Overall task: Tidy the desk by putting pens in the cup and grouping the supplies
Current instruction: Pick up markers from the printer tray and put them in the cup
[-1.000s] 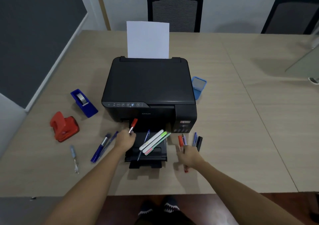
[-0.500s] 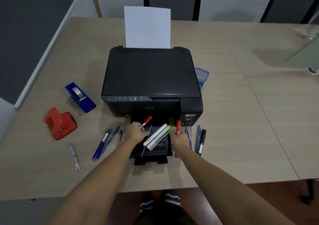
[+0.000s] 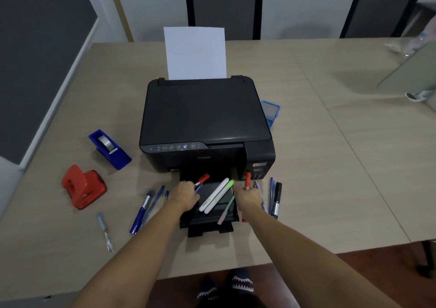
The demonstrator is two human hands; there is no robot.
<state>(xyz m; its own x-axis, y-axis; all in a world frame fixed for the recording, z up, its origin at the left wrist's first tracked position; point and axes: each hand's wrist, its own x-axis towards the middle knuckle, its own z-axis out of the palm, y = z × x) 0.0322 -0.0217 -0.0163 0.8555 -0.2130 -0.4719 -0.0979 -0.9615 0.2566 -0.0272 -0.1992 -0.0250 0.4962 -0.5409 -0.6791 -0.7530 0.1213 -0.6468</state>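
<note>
Head view: left hand closed around a red-capped pen over the black printer's output tray; right hand gripping a second red-capped marker upright at the tray's right edge. White and green highlighters lie on the tray. Blue mesh pen cup stands at the black printer's right side on the beige wooden desk; blue pens lie near the desk's front edge, left of the tray.

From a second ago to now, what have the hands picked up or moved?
The right hand came in from the desk and lifted an orange-capped pen. The left hand keeps its red-capped pen. Highlighters, tape dispenser and hole punch unmoved.
</note>
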